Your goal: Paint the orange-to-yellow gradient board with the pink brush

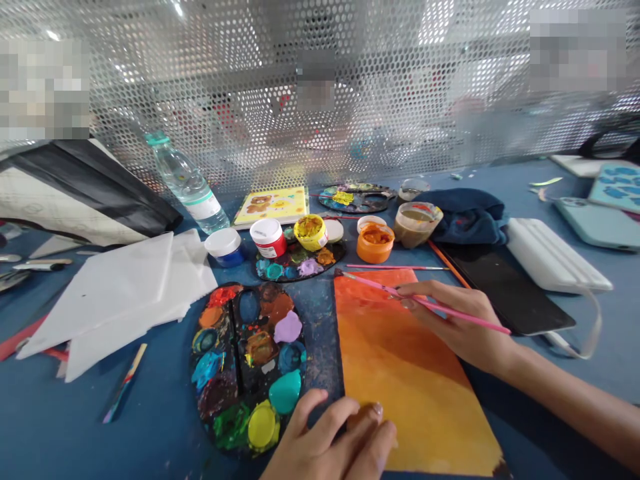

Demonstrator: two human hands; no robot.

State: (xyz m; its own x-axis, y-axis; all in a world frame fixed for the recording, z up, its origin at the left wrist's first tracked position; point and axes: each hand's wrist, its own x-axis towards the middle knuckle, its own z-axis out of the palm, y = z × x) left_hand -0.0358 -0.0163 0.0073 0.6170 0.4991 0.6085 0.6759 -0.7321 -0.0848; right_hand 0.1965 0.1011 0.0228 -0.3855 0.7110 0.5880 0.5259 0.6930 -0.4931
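A pink paintbrush (450,311) is pinched in my right hand (465,320), its bristles at the top left corner of a sheet of paper (410,393). The sheet is painted from red-orange at the far end to yellow-orange nearer me. Fingers spread, my left hand (340,433) rests across the sheet's lower left edge, beside a black paint palette (235,340) with many colours in its wells. Beyond the sheet stand an open orange paint jar (375,245) and a cup of murky water (416,225). A second pink brush (395,267) lies along the sheet's far edge.
White paper sheets (125,287) lie at left, near a water bottle (190,187). Paint jars (267,238) and a small bear painting (273,205) stand behind. At right are a black phone (505,290), a white power bank (555,257) and a dark cloth (465,213). Perforated metal (240,100) rises beyond.
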